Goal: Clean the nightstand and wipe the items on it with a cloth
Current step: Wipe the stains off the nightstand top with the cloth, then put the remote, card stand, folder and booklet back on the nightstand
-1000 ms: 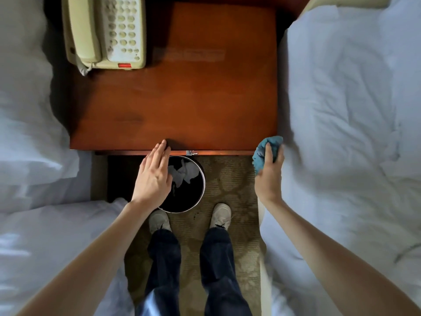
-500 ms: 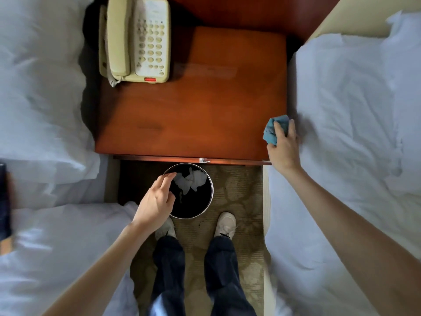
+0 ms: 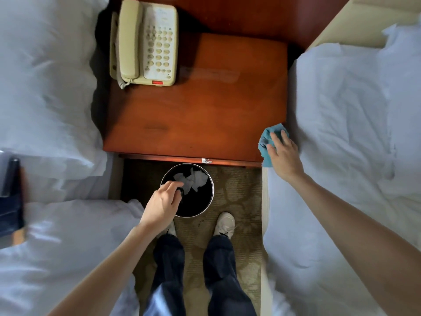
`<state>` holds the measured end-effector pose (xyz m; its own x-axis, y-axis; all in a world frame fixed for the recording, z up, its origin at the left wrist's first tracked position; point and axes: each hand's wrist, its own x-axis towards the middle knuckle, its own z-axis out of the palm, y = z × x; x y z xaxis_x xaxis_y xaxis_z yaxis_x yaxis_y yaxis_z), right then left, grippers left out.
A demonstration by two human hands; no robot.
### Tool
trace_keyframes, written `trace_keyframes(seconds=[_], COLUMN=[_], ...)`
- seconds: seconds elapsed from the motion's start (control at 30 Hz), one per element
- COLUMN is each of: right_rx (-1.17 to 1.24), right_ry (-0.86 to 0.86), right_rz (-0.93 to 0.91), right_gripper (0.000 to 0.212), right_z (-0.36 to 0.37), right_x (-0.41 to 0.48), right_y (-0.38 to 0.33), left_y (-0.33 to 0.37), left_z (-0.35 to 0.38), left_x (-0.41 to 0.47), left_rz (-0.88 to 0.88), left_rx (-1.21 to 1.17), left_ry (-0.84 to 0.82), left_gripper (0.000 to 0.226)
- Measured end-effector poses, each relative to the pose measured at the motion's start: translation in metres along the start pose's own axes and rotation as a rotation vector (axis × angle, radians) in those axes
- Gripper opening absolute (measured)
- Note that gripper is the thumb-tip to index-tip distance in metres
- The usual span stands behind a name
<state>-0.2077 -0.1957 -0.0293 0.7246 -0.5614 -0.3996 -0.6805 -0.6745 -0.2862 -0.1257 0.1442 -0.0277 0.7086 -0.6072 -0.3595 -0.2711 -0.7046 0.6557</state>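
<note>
Two hands work apart: your right hand [image 3: 283, 156] grips the bunched teal cloth [image 3: 270, 139] on the nightstand's [image 3: 205, 110] front right corner. Flatten it and sweep overlapping strokes toward the telephone [image 3: 145, 42]. Your left hand [image 3: 163, 205] curls over the wastebasket [image 3: 210, 195]; whether it pinches anything is unclear.

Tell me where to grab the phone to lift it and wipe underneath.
Span the telephone across its width from above, fingers on the handset along its left side, thumb on the right edge. The handset only lies on it, so clamping likely keeps it seated.
</note>
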Motion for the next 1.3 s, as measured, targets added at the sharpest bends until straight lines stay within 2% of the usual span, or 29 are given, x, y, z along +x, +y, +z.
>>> trace_keyframes(seconds=[0.1, 0.27, 0.43, 0.57, 0.7, 0.97, 1.3], right_rx=[-0.026, 0.082, 0.263, 0.572, 0.657, 0.592, 0.518], right_ry=[-0.014, -0.183, -0.172, -0.196, -0.231, -0.329, -0.425], right_rz=[0.009, -0.012, 0.017, 0.119, 0.075, -0.027, -0.056], right_gripper=[0.041, 0.021, 0.024, 0.019, 0.017, 0.023, 0.022], right_z=[-0.020, -0.060, -0.097, -0.124, -0.143, -0.141, -0.081], right_x=[-0.012, -0.049, -0.084, -0.101, -0.113, -0.136, -0.143], right_y=[-0.014, -0.041, -0.089, -0.140, -0.193, -0.285, -0.378], left_y=[0.018, 0.061, 0.101, 0.114, 0.111, 0.063, -0.073], left_z=[-0.015, -0.062, -0.121, -0.163, -0.197, -0.244, -0.281], left_x=[0.005, 0.011, 0.010, 0.002, -0.010, -0.040, -0.107], left_rz=[-0.090, -0.213, -0.222, -0.266, -0.281, -0.341, -0.599], left_rx=[-0.142, -0.381, -0.584, -0.678, -0.735, -0.830, -0.835], left_ry=[0.045, 0.185, 0.231, 0.228, 0.256, 0.316, 0.488], left_gripper=[0.029, 0.021, 0.020, 0.021, 0.020, 0.020, 0.023])
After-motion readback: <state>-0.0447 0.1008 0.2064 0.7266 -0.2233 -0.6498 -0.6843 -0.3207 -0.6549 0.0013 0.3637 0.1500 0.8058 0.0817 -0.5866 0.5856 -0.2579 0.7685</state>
